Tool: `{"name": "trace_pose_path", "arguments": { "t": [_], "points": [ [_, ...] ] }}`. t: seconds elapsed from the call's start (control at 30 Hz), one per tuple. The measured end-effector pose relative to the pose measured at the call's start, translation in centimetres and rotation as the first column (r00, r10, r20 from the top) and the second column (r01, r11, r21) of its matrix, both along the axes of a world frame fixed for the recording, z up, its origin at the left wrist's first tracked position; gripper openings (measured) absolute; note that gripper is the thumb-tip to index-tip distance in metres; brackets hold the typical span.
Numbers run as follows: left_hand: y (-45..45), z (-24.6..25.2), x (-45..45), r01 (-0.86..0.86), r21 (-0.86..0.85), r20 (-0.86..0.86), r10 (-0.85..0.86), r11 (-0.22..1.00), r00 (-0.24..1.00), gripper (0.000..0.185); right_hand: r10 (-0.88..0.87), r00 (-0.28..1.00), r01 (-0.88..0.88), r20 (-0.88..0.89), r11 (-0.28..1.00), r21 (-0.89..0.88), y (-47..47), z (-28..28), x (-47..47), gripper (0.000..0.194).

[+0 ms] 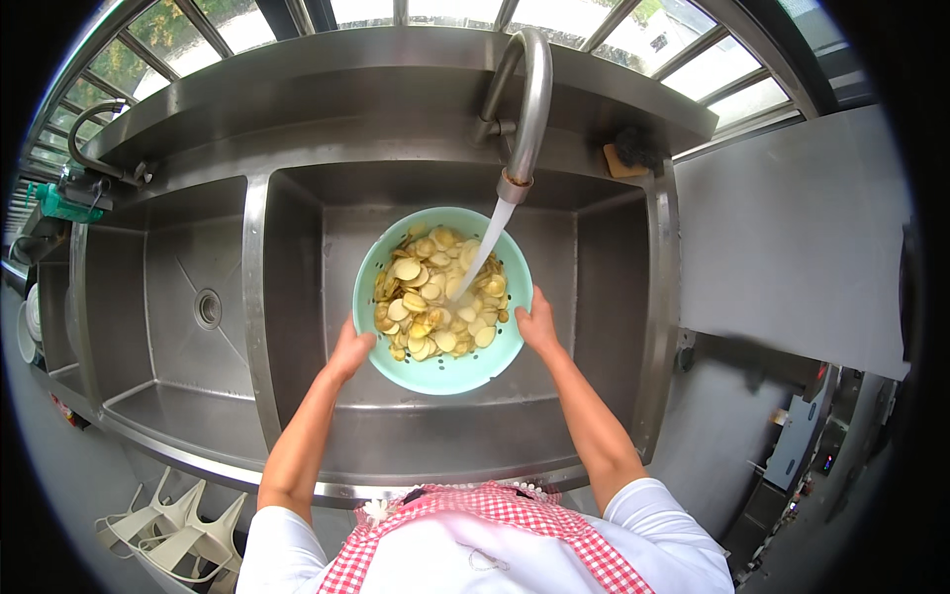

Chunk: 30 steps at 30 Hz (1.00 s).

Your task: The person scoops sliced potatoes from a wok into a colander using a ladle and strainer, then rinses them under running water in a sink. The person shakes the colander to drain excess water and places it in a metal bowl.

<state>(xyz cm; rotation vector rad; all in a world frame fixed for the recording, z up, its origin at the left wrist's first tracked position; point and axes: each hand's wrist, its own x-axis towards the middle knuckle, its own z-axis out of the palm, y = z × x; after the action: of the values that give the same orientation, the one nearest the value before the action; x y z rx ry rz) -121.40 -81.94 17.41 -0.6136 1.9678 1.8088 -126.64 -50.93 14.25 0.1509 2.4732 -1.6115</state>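
Observation:
A mint-green plastic colander (453, 379) is held between my two hands over the right basin of a stainless-steel sink (453, 445). Inside it lies a heap of pale yellow slices (445, 341), some with brown edges, which look like sliced potato. My left hand (352, 347) grips the rim at the left, thumb on top. On the opposite side my right hand (538, 323) has the rim in the same way. Water (486, 249) pours from the curved metal faucet (531, 111) onto the slices. My fingers under the colander are hidden.
Left of the divider is a second basin with a drain (208, 308). A dark scrubber (634, 148) and a brown sponge (622, 163) sit at the back right corner. A green bottle (70, 204) stands far left. Cream stools (178, 527) are at lower left.

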Motion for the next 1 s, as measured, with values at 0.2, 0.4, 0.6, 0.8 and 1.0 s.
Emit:
{"name": "trace_pose_path", "arguments": {
  "t": [0.2,0.4,0.6,0.8,1.0],
  "points": [
    [0.8,-1.3,0.9,-0.032,-0.085,-0.01,0.031,0.996,0.999,0.054,-0.032,0.999,0.032,0.009,0.998,0.052,0.3,-1.4,1.7,0.038],
    [0.0,-2.1,-0.2,0.041,-0.063,-0.023,-0.043,0.997,0.999,0.055,-0.056,0.998,0.057,-0.022,0.998,0.016,0.3,-1.9,1.2,0.036],
    [0.0,-3.0,0.2,0.049,-0.067,0.034,-0.047,0.997,0.998,0.055,-0.024,0.999,0.026,-0.043,0.999,0.037,0.4,-1.9,1.4,0.034],
    [-0.4,-4.3,0.1,0.032,-0.071,-0.092,-0.039,0.997,0.995,0.05,0.009,0.999,-0.009,-0.051,1.0,0.0,-0.1,-3.4,1.1,0.038],
    [-0.6,-3.2,0.4,-0.033,-0.107,-0.039,0.029,0.994,0.999,0.046,0.001,0.996,-0.003,0.092,1.0,0.025,-0.3,-2.5,0.9,0.04]
  ]
}}
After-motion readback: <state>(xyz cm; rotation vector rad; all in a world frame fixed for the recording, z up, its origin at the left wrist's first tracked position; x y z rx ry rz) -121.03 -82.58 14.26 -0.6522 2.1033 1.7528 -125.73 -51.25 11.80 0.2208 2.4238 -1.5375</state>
